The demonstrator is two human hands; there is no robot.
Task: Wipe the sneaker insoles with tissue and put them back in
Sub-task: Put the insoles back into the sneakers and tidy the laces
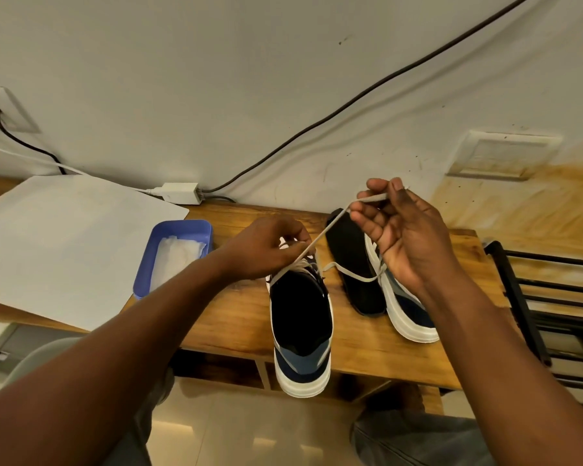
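A wooden table (236, 317) stands against a pale wall (216, 79) crossed by one dark cable (360, 95), beside a black rack (546, 297). On it sit two sneakers, the near sneaker (300, 327) and far sneaker (408, 307), one loose black insole (352, 264) between them, one blue tray (179, 250) of tissue (177, 257) and one white sheet (64, 243). The left hand (266, 247) pinches the near sneaker's laces at its tongue, and the raised right hand (401, 230) pinches one lace (327, 230) end.

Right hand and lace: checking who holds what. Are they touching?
Touching. The head view shows the right hand pinching the white lace at its fingertips.

Grainy wood table (236, 317), matt plastic tray (155, 250), cloth insole (350, 260).
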